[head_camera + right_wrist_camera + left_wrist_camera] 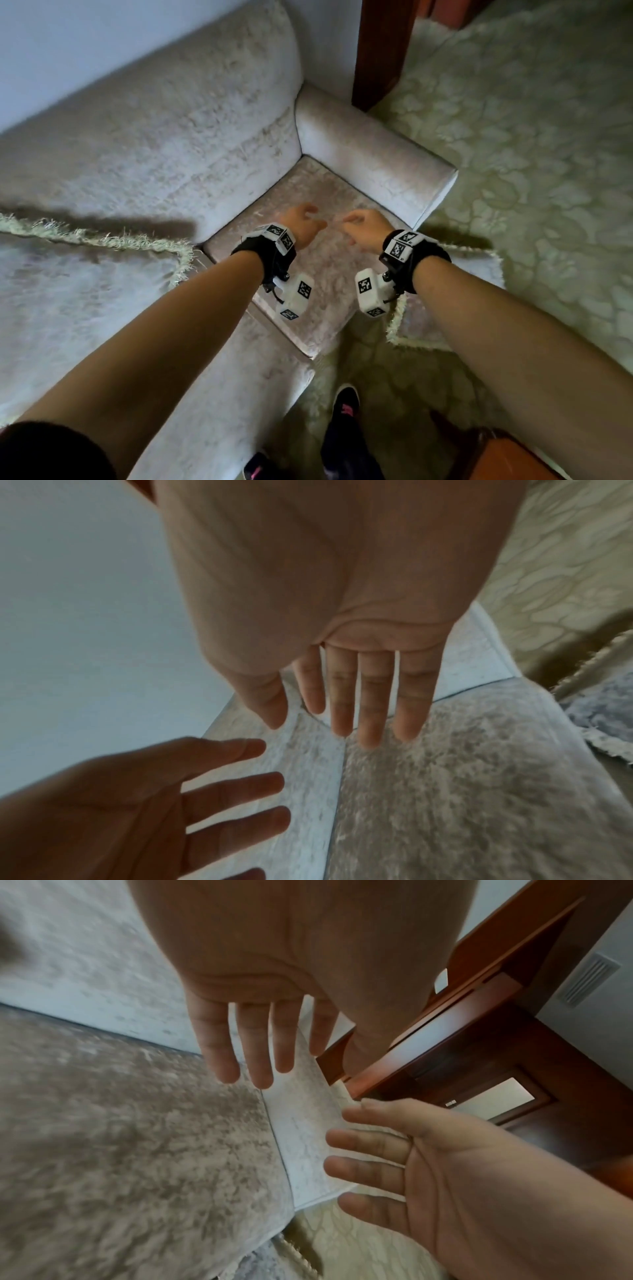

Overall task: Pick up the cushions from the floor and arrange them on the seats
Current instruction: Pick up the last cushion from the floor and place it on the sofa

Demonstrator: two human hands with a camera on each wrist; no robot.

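Note:
A pale grey sofa fills the left of the head view, its taupe seat (308,192) bare in the corner by the armrest (370,154). My left hand (313,216) and right hand (349,222) hover side by side just above that seat, fingers straight and holding nothing. The wrist views confirm this: left hand (246,1053), right hand (352,710). A grey cushion with a pale fringe (75,291) lies on the sofa at the left. Another fringed cushion (479,270) lies on the carpet beside the sofa's front, partly hidden by my right forearm; it also shows as cushion (596,712).
Green patterned carpet (531,137) covers the floor at the right. A dark wooden door frame (380,51) stands behind the armrest. Brown wooden furniture (513,455) sits at the bottom right. My feet in dark shoes (346,401) stand at the sofa's front edge.

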